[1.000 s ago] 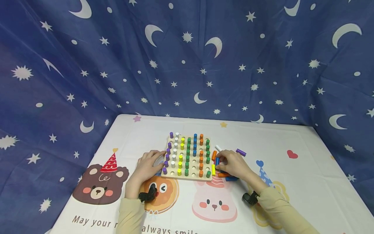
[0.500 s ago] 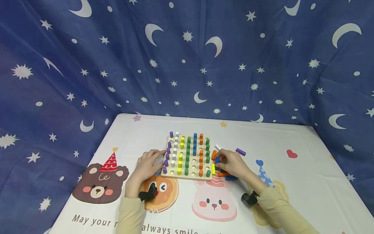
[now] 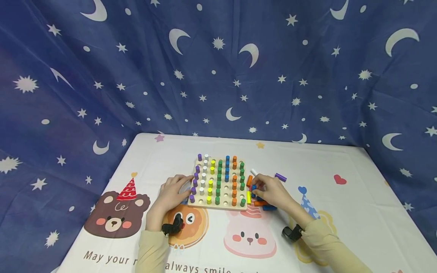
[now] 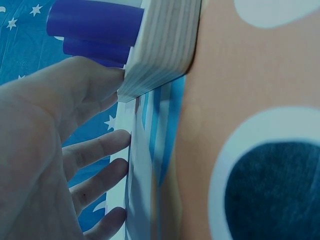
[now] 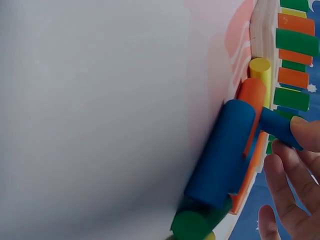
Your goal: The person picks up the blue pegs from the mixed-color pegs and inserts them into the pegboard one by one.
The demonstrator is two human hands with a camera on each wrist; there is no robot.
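Note:
A wooden pegboard (image 3: 218, 206) bears rows of purple, white, yellow, green, blue and orange pegs. At its left edge is my left hand (image 3: 173, 193). In the left wrist view, one of that hand's digits touches the board's corner (image 4: 165, 55) beside two purple pegs (image 4: 95, 22), and the other fingers are loosely extended. My right hand (image 3: 273, 191) pinches a blue peg (image 5: 280, 127) between thumb and finger, tilted above the loose pegs right of the board. Under and beside it lie a larger-looking blue peg (image 5: 220, 152), an orange peg (image 5: 252, 92) and a yellow peg (image 5: 260, 67).
Near the right hand lie a loose purple peg (image 3: 280, 177), a white peg (image 3: 254, 172) and an orange peg (image 3: 249, 181). Closest to the right wrist camera is a green peg (image 5: 190, 225). A printed cloth (image 3: 358, 212) covers the table; a starry blue curtain (image 3: 290, 94) hangs behind.
Both hands stay almost in place. The blue peg in the right hand has tipped slightly and looks shorter from the head view.

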